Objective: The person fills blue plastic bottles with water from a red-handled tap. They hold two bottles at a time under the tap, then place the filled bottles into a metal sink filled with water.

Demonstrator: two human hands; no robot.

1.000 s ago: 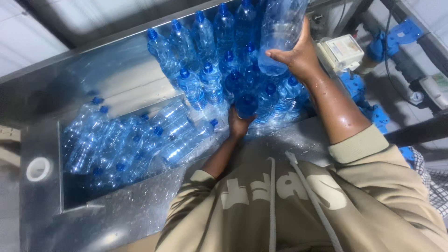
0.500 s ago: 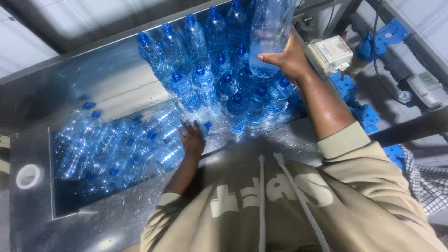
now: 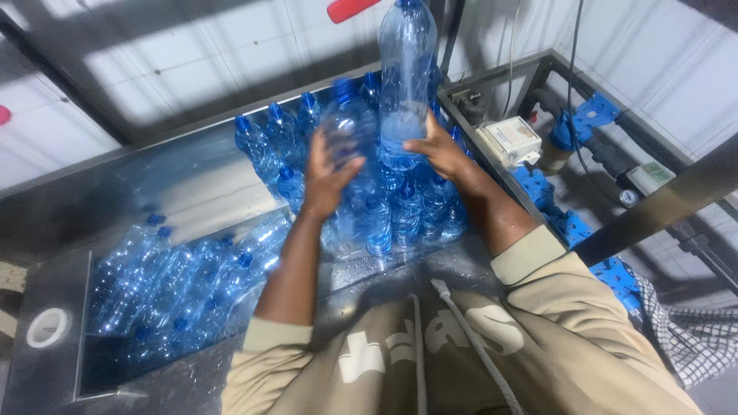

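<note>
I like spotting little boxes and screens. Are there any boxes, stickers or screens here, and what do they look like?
White box: right of the standing bottles, squarish, pale label on top.
Small grey device: far right by the blue pipe fittings, with a pale greenish screen.
The bottles show no labels.

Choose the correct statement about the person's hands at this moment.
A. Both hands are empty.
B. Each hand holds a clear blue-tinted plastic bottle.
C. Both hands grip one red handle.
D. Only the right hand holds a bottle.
B: the left hand grips a lifted bottle, and the right hand holds a taller upright bottle by its base.
</note>
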